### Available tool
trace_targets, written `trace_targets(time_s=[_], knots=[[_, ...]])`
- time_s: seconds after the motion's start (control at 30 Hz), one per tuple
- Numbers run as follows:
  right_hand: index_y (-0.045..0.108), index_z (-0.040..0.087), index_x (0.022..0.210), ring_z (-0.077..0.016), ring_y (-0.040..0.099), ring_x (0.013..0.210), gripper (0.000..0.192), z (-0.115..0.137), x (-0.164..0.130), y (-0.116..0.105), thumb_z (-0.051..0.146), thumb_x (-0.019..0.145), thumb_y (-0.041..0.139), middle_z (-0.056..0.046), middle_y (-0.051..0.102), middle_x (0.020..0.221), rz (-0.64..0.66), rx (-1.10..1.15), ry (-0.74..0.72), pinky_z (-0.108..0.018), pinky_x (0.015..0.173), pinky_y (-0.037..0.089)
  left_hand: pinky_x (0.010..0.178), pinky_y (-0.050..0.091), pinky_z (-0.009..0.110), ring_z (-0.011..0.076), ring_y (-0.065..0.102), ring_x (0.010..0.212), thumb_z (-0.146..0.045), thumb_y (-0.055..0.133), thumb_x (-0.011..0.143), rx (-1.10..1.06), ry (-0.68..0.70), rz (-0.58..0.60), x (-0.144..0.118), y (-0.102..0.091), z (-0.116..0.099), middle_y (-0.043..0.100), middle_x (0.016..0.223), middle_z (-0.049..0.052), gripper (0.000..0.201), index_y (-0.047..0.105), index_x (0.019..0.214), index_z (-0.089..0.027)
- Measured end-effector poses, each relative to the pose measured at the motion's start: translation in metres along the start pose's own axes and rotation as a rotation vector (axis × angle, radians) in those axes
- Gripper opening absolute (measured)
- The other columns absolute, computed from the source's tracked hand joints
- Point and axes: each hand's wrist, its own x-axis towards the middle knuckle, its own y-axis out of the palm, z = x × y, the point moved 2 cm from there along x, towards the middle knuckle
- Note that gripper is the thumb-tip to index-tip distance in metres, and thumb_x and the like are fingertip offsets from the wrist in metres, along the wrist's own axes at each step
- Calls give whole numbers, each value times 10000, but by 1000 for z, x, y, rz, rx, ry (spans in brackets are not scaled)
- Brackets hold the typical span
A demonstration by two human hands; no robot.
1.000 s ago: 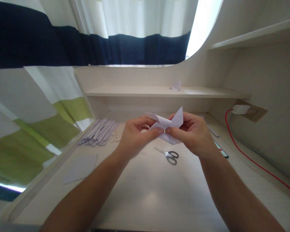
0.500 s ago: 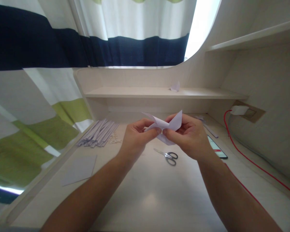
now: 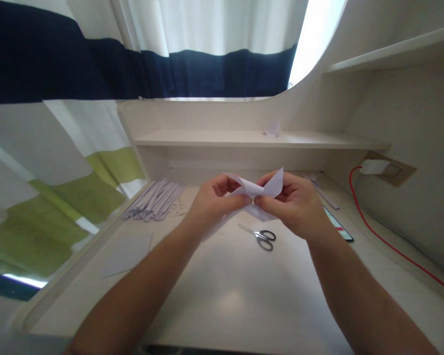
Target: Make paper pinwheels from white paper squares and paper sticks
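You face a pale wooden table (image 3: 229,296) set into an alcove — a low shelf (image 3: 244,139) runs across its back, a higher shelf (image 3: 392,52) on your right. A striped curtain (image 3: 59,98), navy, white and green, hangs to your left, daylight (image 3: 314,34) bright behind it.

Both forearms rise from the lower corners, the left from 7 o'clock and the right from 5 o'clock, converging toward the centre. The left hand (image 3: 210,204) and right hand (image 3: 298,204) meet just above mid-frame, raised in the air, knuckles outward and palms turned toward each other. Each hand is pinched closed, thumb against forefinger, and the two pinches touch tip to tip. The remaining fingers (image 3: 222,183) curl loosely behind. Both wrists are bare and nearly straight.
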Motion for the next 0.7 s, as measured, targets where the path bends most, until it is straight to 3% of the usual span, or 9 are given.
trace_targets(time_s=[0.2, 0.37, 0.5, 0.7], knots=[[767, 208, 863, -123, 599, 599, 185, -1, -2, 0, 122, 706, 811, 30, 686, 692, 59, -21, 37, -229, 526, 468, 688, 516, 252, 137, 654, 724, -217, 983, 637, 5, 1, 111, 0, -2, 0, 742, 768, 7, 251, 821, 827, -194], [736, 215, 876, -132, 613, 613, 193, -1, -3, 2, 124, 722, 808, 31, 676, 710, 63, -13, 24, -236, 527, 482, 621, 532, 270, 166, 679, 673, -246, 996, 627, 48, 28, 58, -5, 4, -3, 759, 737, 19, 252, 831, 814, -206], [706, 226, 876, -135, 620, 624, 200, 2, -5, 4, 109, 742, 798, 35, 662, 721, 72, -24, 6, -244, 541, 500, 625, 542, 278, 175, 697, 682, -325, 963, 710, 136, 99, 40, -7, 5, -7, 781, 764, 38, 193, 852, 821, -212], [701, 229, 928, -138, 653, 651, 218, 3, -6, 2, 98, 792, 811, 33, 687, 760, 108, -20, -20, -246, 562, 508, 670, 594, 306, 207, 741, 724, -325, 990, 676, 103, 107, 18, -6, 2, -6, 799, 764, 39, 217, 849, 797, -211]])
